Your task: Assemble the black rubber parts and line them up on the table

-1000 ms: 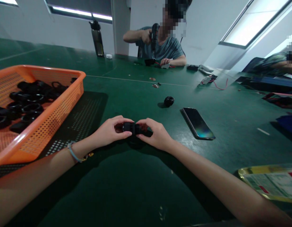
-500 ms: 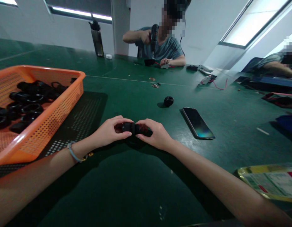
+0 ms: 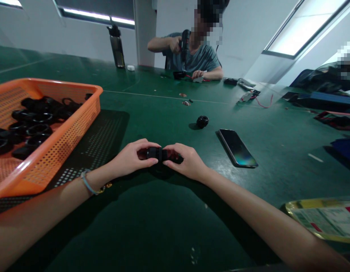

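Orange basket (image 3: 74,138) at left of frame, black parts (image 3: 40,113) inside. Left hand (image 3: 132,155), centre: thumb and fingers pinched around one end of black fitting (image 3: 154,153). Right hand (image 3: 189,160) pinches its other end, fingers curled. Small black round part (image 3: 202,121) on green tabletop (image 3: 152,226), right of centre; phone (image 3: 237,148) farther right. Yellow-edged item (image 3: 325,217), lower right.
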Action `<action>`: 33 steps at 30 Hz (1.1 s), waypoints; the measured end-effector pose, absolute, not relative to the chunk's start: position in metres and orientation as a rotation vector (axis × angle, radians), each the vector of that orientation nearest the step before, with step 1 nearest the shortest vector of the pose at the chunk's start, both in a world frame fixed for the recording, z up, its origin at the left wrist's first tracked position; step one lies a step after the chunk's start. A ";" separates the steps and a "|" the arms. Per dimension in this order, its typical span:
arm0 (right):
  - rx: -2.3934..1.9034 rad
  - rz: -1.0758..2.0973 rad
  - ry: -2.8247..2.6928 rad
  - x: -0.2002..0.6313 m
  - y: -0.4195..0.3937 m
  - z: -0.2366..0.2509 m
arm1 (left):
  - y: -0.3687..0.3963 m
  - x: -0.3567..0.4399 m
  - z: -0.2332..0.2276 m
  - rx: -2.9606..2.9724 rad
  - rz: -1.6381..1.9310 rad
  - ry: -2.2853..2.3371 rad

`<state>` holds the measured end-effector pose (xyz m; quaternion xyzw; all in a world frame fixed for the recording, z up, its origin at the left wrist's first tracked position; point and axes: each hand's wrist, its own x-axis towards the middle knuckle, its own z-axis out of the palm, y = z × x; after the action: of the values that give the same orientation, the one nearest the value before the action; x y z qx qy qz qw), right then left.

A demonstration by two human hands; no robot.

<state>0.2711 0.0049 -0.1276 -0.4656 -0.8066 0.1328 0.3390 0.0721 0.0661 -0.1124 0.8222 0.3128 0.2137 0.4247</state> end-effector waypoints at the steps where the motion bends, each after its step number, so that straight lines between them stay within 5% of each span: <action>1: -1.205 0.343 -2.102 0.271 0.005 -0.128 | 0.066 0.072 -0.112 2.056 0.532 0.782; 33: -1.233 0.270 -2.133 0.270 0.007 -0.128 | 0.067 0.071 -0.114 2.056 0.540 0.769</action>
<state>0.2702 0.0071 -0.1281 -0.4704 -0.8138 0.1029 0.3254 0.0714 0.0666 -0.1138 0.8226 0.3077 0.2161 0.4265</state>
